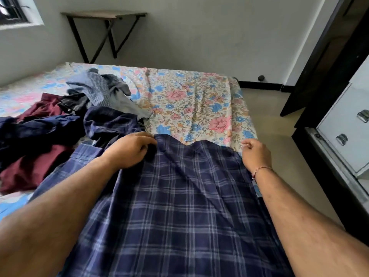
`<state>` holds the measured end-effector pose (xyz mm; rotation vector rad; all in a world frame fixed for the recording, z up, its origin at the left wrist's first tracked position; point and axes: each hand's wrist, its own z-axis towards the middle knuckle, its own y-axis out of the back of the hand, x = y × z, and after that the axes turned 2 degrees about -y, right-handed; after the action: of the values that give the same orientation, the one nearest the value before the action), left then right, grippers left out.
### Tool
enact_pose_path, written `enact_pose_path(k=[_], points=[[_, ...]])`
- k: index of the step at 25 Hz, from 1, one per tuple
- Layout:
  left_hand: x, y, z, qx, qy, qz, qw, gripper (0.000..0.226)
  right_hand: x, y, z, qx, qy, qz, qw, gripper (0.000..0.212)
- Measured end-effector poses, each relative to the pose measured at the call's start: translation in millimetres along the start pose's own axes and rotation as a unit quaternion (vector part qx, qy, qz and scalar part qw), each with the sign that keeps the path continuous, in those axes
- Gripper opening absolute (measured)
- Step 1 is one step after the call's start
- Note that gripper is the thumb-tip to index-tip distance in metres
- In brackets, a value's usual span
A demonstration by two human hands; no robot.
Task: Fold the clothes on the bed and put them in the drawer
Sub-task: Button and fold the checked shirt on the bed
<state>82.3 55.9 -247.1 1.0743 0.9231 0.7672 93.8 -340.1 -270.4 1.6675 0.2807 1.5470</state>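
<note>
Two hands on the checked shirt [179, 206].
Your left hand [127, 149] and right hand [254, 154] each pinch its far edge; loose clothes [60, 120] at ten o'clock.

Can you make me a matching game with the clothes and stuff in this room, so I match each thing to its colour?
Things:
1. shirt spread under the hands
2. bedsheet
3. crumpled garment at the left edge
4. drawers

Colours:
A. white
B. maroon
C. navy with pale checks
D. cream with pink and blue flowers

Pairs: 1-C, 2-D, 3-B, 4-A
</note>
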Motion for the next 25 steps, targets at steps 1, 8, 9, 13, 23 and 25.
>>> enact_pose_path(k=[1, 8, 9, 13, 23, 25], points=[[3, -9, 15, 0.037, 0.000, 0.004, 0.999, 0.047, 4, -8, 14, 0.019, -0.007, -0.018, 1.000, 0.023], [33, -68, 47, 0.168, 0.124, 0.072, 0.975, 0.075, 15, -53, 64, 0.110, -0.023, -0.048, 0.992, 0.022], [37, -76, 42, 0.162, 0.134, 0.072, 0.975, 0.076, 10, -48, 68, 0.093, -0.025, -0.045, 0.994, 0.021], [45, -94, 29, 0.107, 0.131, 0.077, 0.983, 0.079, -7, -27, 66, 0.095, 0.052, -0.066, 0.992, 0.012], [49, -96, 35, 0.155, 0.148, 0.122, 0.969, 0.084, -18, 7, 75, 0.116, -0.040, -0.144, 0.982, 0.015], [44, -92, 41, 0.173, 0.163, 0.106, 0.966, 0.086, -14, 10, 54, 0.077, 0.006, -0.199, 0.977, 0.016]])
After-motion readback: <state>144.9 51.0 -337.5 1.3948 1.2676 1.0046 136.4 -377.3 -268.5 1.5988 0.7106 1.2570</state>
